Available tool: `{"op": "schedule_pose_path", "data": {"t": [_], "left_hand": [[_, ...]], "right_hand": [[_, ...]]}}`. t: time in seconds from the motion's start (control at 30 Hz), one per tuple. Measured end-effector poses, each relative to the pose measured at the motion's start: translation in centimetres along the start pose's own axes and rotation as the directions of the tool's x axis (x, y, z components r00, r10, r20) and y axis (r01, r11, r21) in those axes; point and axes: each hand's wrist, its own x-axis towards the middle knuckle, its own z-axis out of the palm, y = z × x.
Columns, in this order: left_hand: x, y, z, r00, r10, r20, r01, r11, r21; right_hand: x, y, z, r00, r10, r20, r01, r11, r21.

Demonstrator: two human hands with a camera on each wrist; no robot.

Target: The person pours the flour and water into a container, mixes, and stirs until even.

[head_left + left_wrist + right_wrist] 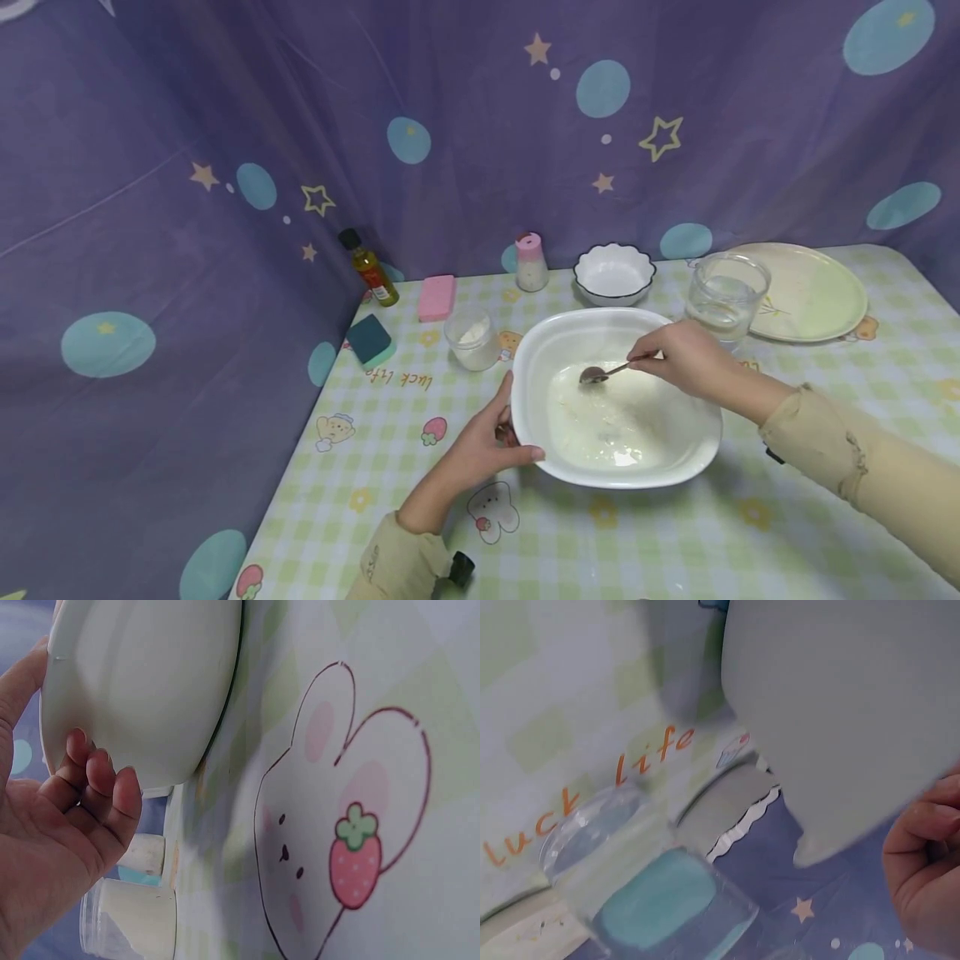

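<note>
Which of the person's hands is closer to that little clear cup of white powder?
Left. The left hand grips the big bowl's near-left rim, just below the cup; the right hand is across the bowl.

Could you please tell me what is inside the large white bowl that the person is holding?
Inside the large white bowl, a spoon held by the right hand dips into a thin milky-white liquid. The left hand grips the rim. That hand hides part of the near rim.

Backdrop: purple curtain (465, 142) hung behind and to the left, printed with teal circles, tan stars and outlined stars; folds visible.
Table: covered by a pale green-and-white check cloth (390, 467) with cartoon rabbits, strawberries and orange lettering "luck life".
Corner: curtain meets the table edge along back and left.
Light: soft, even, weak shadows.
</note>
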Motion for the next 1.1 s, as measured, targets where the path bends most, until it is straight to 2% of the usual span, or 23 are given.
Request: {"op": "schedule_pose_path", "data": {"t": [0.4, 0.57, 0.7, 0.83, 1.1], "left_hand": [[0.0, -0.1, 0.0, 1.000, 0.001, -0.002, -0.001, 1.000, -0.015], [0.0, 0.0, 0.0, 1.000, -0.001, -0.003, 0.001, 1.000, -0.010], [-0.1, 0.1, 0.0, 1.000, -0.007, -0.005, 0.007, 1.000, -0.008], [0.0, 0.0, 0.0, 1.000, -0.003, -0.003, 0.003, 1.000, -0.013], [0.1, -0.3, 0.0, 1.000, 0.003, -0.002, -0.003, 1.000, 0.004]], "right_hand": [[-1.6, 0.9, -3.3, 0.990, 0.018, 0.141, -0.012, 0.999, -0.042], [-2.0, 0.8, -4.3, 0.975, 0.034, 0.218, -0.035, 0.999, -0.003], [-2.3, 0.5, -4.3, 0.967, 0.019, 0.256, -0.037, 0.997, 0.066], [-2.3, 0.0, -3.7, 0.969, -0.018, 0.245, -0.007, 0.995, 0.104], [-1.4, -0.9, -1.2, 0.984, -0.085, 0.155, 0.065, 0.990, 0.128]]}}
